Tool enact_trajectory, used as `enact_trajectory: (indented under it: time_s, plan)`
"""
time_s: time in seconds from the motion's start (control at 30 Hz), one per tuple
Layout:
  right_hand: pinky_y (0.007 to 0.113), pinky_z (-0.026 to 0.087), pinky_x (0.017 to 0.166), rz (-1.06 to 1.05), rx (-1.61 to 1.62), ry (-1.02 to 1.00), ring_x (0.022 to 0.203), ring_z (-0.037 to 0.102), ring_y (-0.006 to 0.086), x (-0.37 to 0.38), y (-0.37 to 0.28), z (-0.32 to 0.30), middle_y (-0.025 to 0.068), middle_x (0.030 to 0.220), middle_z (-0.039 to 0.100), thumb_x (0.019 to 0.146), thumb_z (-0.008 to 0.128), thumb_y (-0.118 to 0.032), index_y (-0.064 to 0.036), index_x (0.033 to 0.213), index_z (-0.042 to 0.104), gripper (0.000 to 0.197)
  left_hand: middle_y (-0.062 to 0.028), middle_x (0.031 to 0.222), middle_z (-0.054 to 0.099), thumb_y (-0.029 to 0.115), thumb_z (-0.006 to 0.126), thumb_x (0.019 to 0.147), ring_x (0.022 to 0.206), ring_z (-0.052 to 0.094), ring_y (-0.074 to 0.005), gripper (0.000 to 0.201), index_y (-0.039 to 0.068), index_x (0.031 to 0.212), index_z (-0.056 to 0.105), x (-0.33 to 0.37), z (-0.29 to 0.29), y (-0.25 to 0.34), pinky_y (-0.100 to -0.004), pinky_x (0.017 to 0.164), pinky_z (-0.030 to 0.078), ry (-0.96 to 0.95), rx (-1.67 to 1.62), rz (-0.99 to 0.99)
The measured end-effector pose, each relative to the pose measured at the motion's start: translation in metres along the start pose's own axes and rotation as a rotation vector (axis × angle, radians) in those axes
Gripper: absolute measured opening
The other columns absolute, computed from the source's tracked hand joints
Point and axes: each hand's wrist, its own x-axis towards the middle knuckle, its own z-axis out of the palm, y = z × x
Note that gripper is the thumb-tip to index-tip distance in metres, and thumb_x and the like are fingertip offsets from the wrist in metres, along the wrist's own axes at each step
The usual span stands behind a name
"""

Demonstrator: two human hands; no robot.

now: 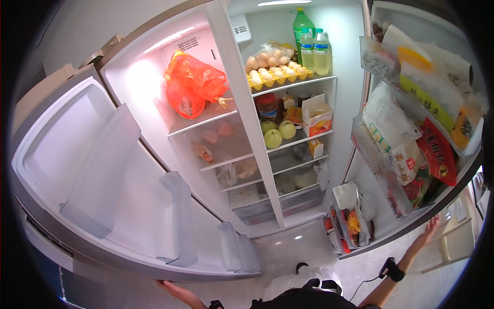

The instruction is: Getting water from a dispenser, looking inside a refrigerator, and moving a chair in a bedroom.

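- My left hand (177,292) under the left door's (103,206) bottom edge; my right hand (429,229) at the right door's (411,221) lower edge
- Bag (193,87) on left compartment's upper shelf; egg tray (278,72) before bottles (314,49), top right shelf; apples (278,134) below, left of carton (316,116)

Home kitchen, side-by-side fridge (242,108) with both doors open, eggs (270,64), apples (278,134), drink bottles (311,44) on shelves, food packets (411,134) in door racks, pale tiled floor (293,247)

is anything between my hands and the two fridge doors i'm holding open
Nothing visible. The left hand rests on the lower edge of the left door, and the right hand sits against the edge of the right door.
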Motion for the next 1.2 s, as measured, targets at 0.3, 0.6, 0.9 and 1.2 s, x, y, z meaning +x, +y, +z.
enact_trajectory:
  time_s: [0.3, 0.6, 0.9, 1.2]
  plan:
    - [0.032, 0.023, 0.111, 0.322, 0.251, -0.04, 0.134, 0.034, 0.0198, -0.018, 0.022, 0.029, 0.0067, 0.148, 0.036, 0.101, 0.033, -0.049, -0.005, 0.146, 0.031, 0.063, -0.0194, 0.143, 0.037, 0.042, 0.025, 0.101, 0.129, 0.04, -0.0292, 0.063, -0.007, 0.139, 0.032, -0.096, -0.065, -0.013, -0.0399, 0.109, 0.029, -0.36, -0.135, 0.041]
    - [0.029, 0.044, 0.09, 0.404, 0.318, -0.275, 0.104, 0.056, 0.014, -0.036, 0.025, 0.039, 0.0045, 0.121, 0.056, 0.1, 0.043, -0.039, -0.0074, 0.132, 0.048, 0.046, -0.0188, 0.134, 0.05, 0.045, 0.04, 0.095, 0.128, 0.042, -0.0321, 0.065, -0.002, 0.14, 0.033, -0.184, -0.014, 0.151, -0.053, 0.113, 0.014, -0.887, -0.184, 0.4]
    - [0.034, 0.045, 0.089, 0.18, 0.06, -0.64, 0.107, 0.059, 0.0205, -0.059, -0.008, 0.068, 0.0129, 0.12, 0.058, 0.099, 0.044, -0.038, 0.0005, 0.13, 0.049, 0.05, -0.0134, 0.116, 0.062, 0.033, 0.041, 0.098, 0.11, 0.057, -0.0289, 0.044, 0.002, 0.128, 0.045, -0.221, -0.054, 0.134, -0.0525, 0.112, 0.016, -0.759, 0.014, 0.264]
    - [0.039, 0.036, 0.102, 0.136, 0.194, -0.919, 0.121, 0.051, 0.0229, -0.101, 0.001, 0.111, 0.0096, 0.134, 0.052, 0.1, 0.041, -0.033, -0.0069, 0.135, 0.05, 0.044, -0.0004, 0.095, 0.069, 0.013, 0.058, 0.091, 0.086, 0.063, -0.0179, 0.013, 0.01, 0.103, 0.063, -0.269, -0.145, 0.14, -0.0499, 0.108, 0.027, -0.544, 0.311, 0.106]
